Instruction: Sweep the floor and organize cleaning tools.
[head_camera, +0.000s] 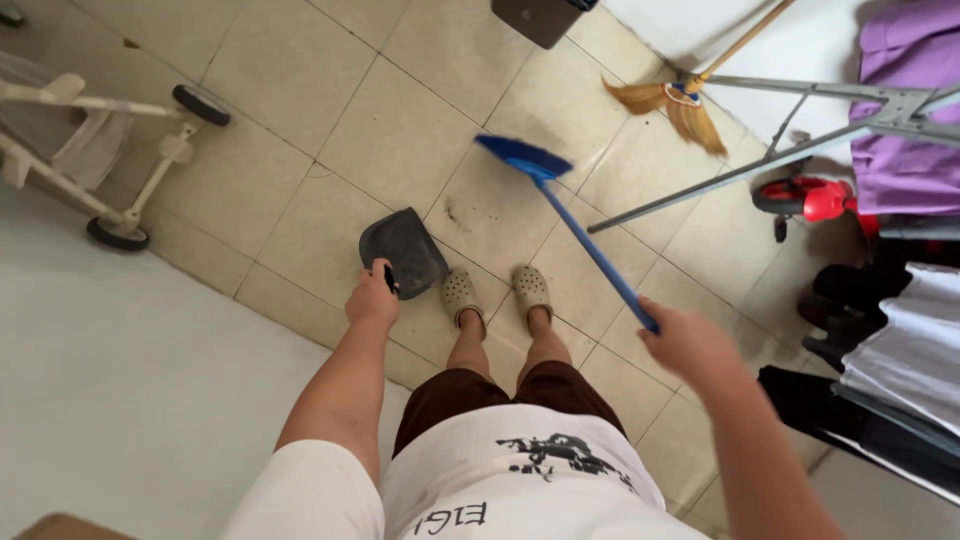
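My left hand (372, 298) is closed around the short handle of a dark grey plastic dustpan (402, 250), pan mouth tilted toward the tiles just left of my feet. My right hand (690, 345) is wrapped on the lower end of the blue long-handled plastic broom (560, 200); the hand is blurred but the fingers are shut on the stick. The broom's blue head sits ahead of my feet, up and right of the dustpan, not touching it. A small smudge of dark dust (458, 212) lies on the beige floor tiles (400, 130) between the pan and the broom head.

My beige perforated clogs (495, 293) stand just beside the pan's right edge. On the far left is a white wheeled frame with black wheels (110, 150), well apart. Top right, a straw broom with a wooden stick (680, 105) leans by the wall. A grey metal folding rack (800, 140) crosses on the right, close to the blue handle's path, with purple cloth (905, 110) hung on it. Under the rack is a red and black toy-like object (810, 198). A dark box corner (535, 18) shows at the top edge.
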